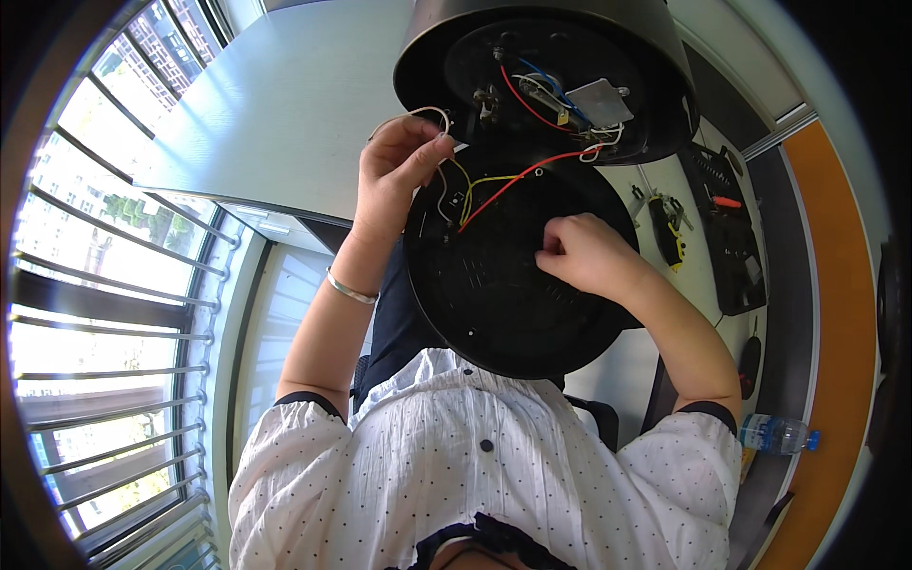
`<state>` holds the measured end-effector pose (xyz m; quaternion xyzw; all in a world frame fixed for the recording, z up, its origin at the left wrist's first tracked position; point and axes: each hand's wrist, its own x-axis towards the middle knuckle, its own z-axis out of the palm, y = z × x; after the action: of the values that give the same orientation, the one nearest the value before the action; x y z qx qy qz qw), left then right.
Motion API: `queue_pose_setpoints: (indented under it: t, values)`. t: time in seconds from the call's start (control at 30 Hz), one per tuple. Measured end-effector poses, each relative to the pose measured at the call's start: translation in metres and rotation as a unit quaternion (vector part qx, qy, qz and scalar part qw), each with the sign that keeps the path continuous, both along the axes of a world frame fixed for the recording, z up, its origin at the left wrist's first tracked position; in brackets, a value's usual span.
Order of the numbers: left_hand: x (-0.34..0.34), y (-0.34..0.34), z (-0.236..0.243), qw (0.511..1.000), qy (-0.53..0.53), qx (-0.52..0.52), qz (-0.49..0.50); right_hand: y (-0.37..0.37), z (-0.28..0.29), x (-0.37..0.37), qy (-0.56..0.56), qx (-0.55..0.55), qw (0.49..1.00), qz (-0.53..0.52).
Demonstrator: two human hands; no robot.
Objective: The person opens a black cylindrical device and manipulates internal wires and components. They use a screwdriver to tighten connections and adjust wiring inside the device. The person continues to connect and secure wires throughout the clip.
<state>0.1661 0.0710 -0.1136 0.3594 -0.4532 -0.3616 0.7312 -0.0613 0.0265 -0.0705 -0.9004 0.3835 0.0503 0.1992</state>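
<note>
White wire [432, 108] in left grip [394, 171]

A round base [532, 328] lies before the person's torso [475, 465], with a housing [598, 57] just beyond it and wires [503, 191] running between the two. A tabletop [275, 95] extends left of the housing; farther left stands a window [114, 361]. Right of the base comes a hand tool [666, 236], then a tool case [739, 266] (a bottle [774, 434] sits nearer the person, on that same side).
</note>
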Motion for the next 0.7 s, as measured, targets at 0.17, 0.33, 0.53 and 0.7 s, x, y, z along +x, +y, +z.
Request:
queue_pose_setpoints:
  t: [0.17,0.33,0.53,0.7]
  values:
    - [-0.002,0.001,0.001,1.000,0.015,-0.008,0.003,0.003,0.005,0.001,0.011,0.015,1.000,-0.018]
    - [0.000,-0.001,-0.003,0.999,0.011,-0.037,0.005,0.003,0.008,0.001,0.012,-0.001,1.000,0.000]
    - [-0.001,-0.001,-0.003,0.999,0.027,-0.045,-0.001,0.003,-0.001,0.007,-0.214,-0.002,0.977,0.012]
    - [-0.001,0.000,-0.002,0.998,0.032,-0.045,-0.006,-0.006,-0.008,0.027,-0.300,0.216,0.927,-0.058]
